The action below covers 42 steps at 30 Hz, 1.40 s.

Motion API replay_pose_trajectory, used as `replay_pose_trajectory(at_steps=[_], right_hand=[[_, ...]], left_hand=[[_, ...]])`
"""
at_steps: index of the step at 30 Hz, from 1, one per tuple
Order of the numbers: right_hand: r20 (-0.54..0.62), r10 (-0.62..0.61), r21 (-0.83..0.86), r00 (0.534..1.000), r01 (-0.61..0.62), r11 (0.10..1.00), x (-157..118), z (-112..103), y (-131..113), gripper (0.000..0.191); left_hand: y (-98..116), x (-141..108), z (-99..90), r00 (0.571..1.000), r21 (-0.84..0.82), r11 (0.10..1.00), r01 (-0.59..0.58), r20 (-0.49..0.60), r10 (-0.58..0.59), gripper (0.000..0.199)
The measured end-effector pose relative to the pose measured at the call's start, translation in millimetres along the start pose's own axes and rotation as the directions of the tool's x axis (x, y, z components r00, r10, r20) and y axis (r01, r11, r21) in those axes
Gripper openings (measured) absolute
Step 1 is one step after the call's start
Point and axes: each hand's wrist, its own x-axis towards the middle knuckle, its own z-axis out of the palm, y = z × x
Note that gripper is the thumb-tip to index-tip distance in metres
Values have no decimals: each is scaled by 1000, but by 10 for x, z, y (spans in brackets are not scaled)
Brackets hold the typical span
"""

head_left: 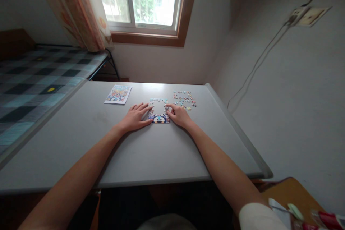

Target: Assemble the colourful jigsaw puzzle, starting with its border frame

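Note:
A partly assembled jigsaw puzzle (159, 119) lies on the grey table, with its border and lower rows joined around a bare rectangular middle. My left hand (135, 116) rests flat at the puzzle's left side, fingers spread, fingertips touching its edge. At the right side is my right hand (179, 115), index finger stretched to the border and the other fingers curled. Whether a small piece sits under those fingertips is too small to tell. Loose puzzle pieces (184, 97) are scattered just beyond my right hand. To the left lies a printed picture sheet (118, 94).
The grey table (151, 158) has a raised rim along its right side, near the wall. A bed with a checked cover (54, 66) stands at the left. A wooden stool (302, 194) with small items is at lower right. A cable (252, 70) hangs from a wall socket.

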Motion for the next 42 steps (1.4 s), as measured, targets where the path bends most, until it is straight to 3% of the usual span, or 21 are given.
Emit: replay_pose_trajectory(at_steps=[42], right_hand=[[11, 1, 4, 1000, -1, 1000, 5, -2, 5, 29]], left_hand=[[6, 4, 8, 1000, -33, 999, 7, -13, -8, 66]])
